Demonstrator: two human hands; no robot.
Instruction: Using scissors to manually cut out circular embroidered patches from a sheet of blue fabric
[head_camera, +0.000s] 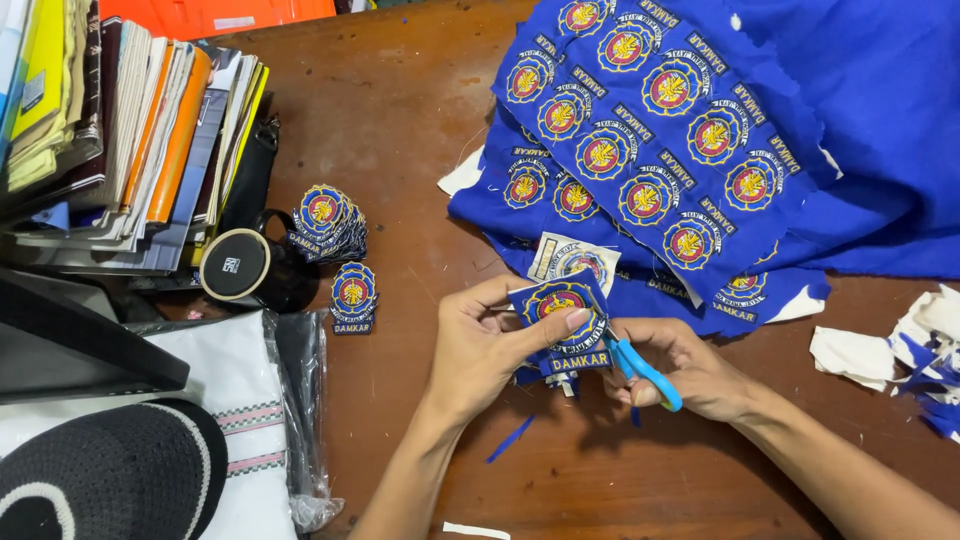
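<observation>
Embroidered patch (557, 303) pinched in left hand (480, 345) fingers; right hand (690, 368) fingers grip blue scissors (640, 368)

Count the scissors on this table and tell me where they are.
1. The blue-handled scissors are in the right hand, cutting at the embroidered patch held by the left hand. Others may be hidden under the blue cloth.

Black mug (243, 267) lies beside stacked books (130, 130)
</observation>
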